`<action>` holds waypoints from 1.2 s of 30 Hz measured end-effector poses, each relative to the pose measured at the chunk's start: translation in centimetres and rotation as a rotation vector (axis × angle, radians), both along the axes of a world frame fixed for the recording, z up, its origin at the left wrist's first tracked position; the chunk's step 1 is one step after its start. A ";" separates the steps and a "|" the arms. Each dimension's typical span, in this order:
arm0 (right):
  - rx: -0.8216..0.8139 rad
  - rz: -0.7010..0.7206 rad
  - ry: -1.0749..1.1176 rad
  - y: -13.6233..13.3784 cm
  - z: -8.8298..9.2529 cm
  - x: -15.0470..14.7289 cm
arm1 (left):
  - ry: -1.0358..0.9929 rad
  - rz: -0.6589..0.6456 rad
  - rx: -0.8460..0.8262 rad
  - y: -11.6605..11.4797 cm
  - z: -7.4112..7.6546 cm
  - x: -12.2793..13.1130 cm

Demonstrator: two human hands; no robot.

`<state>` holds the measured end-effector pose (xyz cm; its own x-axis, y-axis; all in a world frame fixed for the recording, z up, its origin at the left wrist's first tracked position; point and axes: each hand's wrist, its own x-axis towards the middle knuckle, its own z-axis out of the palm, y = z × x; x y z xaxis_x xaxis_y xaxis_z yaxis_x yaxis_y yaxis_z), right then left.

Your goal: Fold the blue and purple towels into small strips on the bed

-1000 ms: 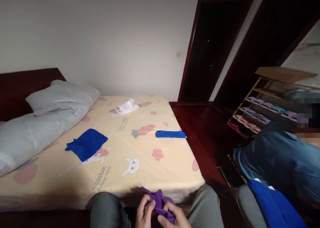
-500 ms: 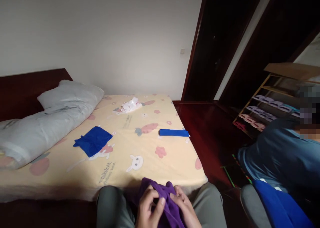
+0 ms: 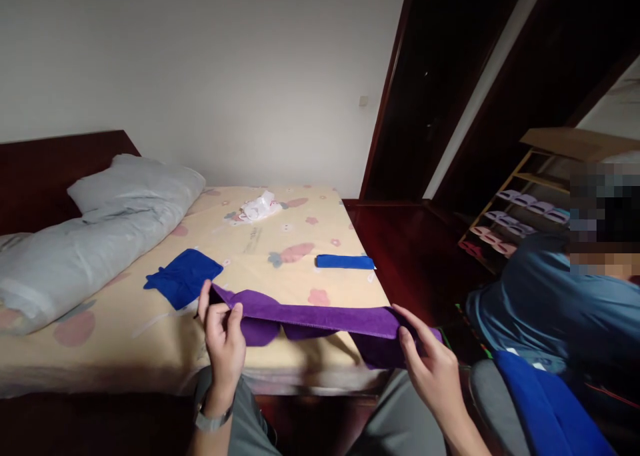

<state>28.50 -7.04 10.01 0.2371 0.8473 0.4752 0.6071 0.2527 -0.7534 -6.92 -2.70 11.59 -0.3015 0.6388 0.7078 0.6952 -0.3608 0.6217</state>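
Observation:
A purple cloth point(image 3: 325, 317) is stretched sideways above the near edge of the bed, with loose folds hanging beneath its upper band. My left hand point(image 3: 223, 336) pinches its left end between thumb and fingers. At the other end, my right hand point(image 3: 427, 349) is closed on the cloth, thumb in front. A crumpled blue cloth point(image 3: 185, 277) lies on the bed beyond my left hand. Farther off and to the right rests a narrow folded blue cloth point(image 3: 345, 262).
The bed point(image 3: 280, 276) has a yellow printed sheet. A white plastic bag point(image 3: 260, 206) lies near its far side, and a grey quilt point(image 3: 110, 243) at left. On the right sit a person in a blue shirt point(image 3: 530, 296), a slipper rack point(image 3: 525, 173) and another blue cloth point(image 3: 550, 403).
The purple cloth was bunched between my hands at my lap. Now my hands are raised and wide apart, with the cloth pulled out lengthwise between them.

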 end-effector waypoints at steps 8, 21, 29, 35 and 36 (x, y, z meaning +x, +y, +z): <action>-0.016 -0.037 -0.265 0.1 -1.9 2.8 | 0.217 -0.177 -0.064 -0.2 0.4 -2.5; -0.075 -0.133 -0.283 -3.7 -1.3 8.0 | 0.713 -0.145 -0.097 -1.9 -5.0 -11.6; -0.421 0.349 0.084 7.1 1.3 8.9 | 0.893 -0.198 -0.294 7.9 0.2 -13.5; -0.372 0.468 0.021 15.9 6.5 9.1 | 0.981 -0.047 -0.186 13.9 6.2 -13.5; -0.335 0.465 -0.043 16.9 7.4 9.1 | 0.996 0.009 -0.165 14.3 6.9 -13.6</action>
